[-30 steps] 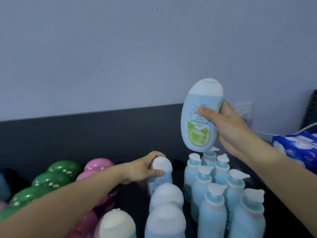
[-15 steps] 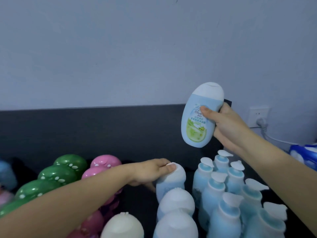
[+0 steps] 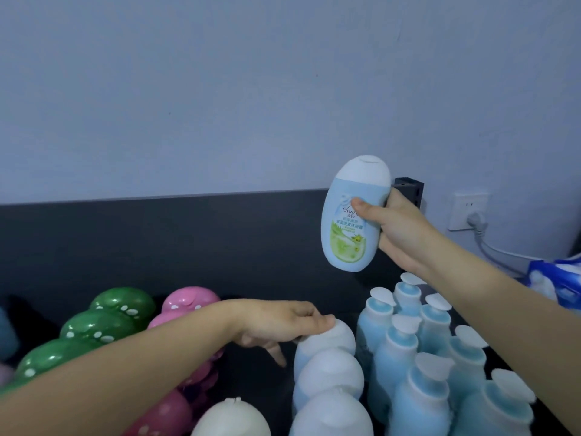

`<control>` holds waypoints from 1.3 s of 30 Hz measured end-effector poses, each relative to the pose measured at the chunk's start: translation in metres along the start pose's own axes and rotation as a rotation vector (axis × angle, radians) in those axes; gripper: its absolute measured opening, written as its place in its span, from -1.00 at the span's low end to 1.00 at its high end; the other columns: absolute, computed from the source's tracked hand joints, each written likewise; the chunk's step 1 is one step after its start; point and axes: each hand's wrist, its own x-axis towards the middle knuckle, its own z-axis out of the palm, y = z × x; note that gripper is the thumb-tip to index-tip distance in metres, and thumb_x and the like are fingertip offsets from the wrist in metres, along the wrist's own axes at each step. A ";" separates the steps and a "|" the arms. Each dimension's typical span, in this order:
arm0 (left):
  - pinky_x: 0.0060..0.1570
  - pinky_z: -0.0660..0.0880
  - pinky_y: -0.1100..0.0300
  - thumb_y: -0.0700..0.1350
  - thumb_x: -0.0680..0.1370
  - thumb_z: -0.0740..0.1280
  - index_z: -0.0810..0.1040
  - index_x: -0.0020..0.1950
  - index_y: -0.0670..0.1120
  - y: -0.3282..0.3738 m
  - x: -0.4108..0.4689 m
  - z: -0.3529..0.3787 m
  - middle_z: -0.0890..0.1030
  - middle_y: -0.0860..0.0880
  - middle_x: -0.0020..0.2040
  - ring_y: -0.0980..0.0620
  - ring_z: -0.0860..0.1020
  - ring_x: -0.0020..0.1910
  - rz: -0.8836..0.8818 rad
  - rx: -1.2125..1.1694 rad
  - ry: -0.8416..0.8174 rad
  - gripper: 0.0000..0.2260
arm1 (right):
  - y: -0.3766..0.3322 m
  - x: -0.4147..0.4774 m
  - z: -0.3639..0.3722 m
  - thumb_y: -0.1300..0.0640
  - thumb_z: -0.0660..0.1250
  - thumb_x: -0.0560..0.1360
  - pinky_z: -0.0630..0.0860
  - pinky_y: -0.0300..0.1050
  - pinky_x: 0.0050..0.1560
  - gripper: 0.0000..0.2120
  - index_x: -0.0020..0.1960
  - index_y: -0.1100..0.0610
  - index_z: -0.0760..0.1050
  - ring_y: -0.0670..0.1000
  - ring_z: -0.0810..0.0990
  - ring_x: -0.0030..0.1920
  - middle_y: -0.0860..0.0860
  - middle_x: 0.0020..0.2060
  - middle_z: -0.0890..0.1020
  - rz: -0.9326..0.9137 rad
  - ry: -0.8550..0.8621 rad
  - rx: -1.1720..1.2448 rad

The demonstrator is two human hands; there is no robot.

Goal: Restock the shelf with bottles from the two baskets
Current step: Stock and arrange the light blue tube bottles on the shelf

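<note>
Bottles crowd the dark shelf (image 3: 251, 385) in colour-sorted rows. The right hand (image 3: 405, 234) holds a pale blue bottle (image 3: 350, 221) in the air, upright, with its white cap on top and its green label facing the camera; the thumb lies across the front and the fingers wrap round behind it. This bottle hangs above the back of the shelf, in front of the black back panel (image 3: 157, 240) and over the cluster of blue pump bottles (image 3: 405, 357). The left hand (image 3: 279, 322) reaches across lower down, its fingers fairly straight and their tips resting on the white cap of the rearmost bottle (image 3: 330, 341) in a row of three matching white-capped bottles, with the thumb pointing down, apart from it. That row stands just left of the pump bottles. Further left sit pink bottles (image 3: 191, 303) and green bottles (image 3: 103, 325) with white spots, and a cream-capped bottle (image 3: 232, 420) shows at the bottom edge. On the wall at right is a socket (image 3: 468, 209) with a plug in it, and a blue-and-white package (image 3: 556, 278) lies below it.
</note>
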 end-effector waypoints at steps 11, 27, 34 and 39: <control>0.20 0.49 0.11 0.06 0.51 0.34 0.31 0.42 0.07 0.024 -0.030 -0.077 0.50 0.10 0.28 0.22 0.49 0.20 0.503 -0.034 0.764 -0.51 | 0.024 0.005 0.021 0.24 0.35 0.48 0.53 0.05 0.19 -0.62 0.26 0.12 0.38 0.07 0.63 0.10 0.08 0.10 0.64 0.120 -0.168 -0.140; -0.05 0.61 0.04 -0.12 0.49 0.42 0.38 0.23 0.01 -0.002 0.025 -0.050 0.55 -0.03 0.08 0.02 0.58 0.06 0.329 0.091 0.508 -0.64 | 0.014 0.006 -0.007 0.10 0.39 0.48 0.43 -0.08 0.28 -0.53 0.36 0.00 0.36 -0.09 0.51 0.21 -0.05 0.22 0.53 0.178 -0.250 -0.699; -0.24 0.55 0.24 -0.14 0.47 0.43 0.34 0.05 0.00 -0.023 0.046 -0.036 0.49 0.00 -0.04 0.09 0.53 -0.14 0.211 0.141 0.405 -0.70 | 0.031 0.006 0.002 0.02 0.25 0.57 0.36 -0.17 0.31 -0.60 0.39 -0.02 0.36 -0.09 0.48 0.24 -0.05 0.28 0.50 0.150 -0.441 -1.129; -0.11 0.62 0.12 -0.15 0.44 0.46 0.33 0.06 -0.05 -0.029 0.048 -0.037 0.52 -0.09 0.05 0.03 0.57 -0.10 0.174 0.074 0.362 -0.66 | 0.049 0.012 0.016 0.05 0.19 0.60 0.34 -0.08 0.33 -0.61 0.42 0.01 0.33 -0.01 0.43 0.29 -0.04 0.32 0.46 0.190 -0.601 -1.384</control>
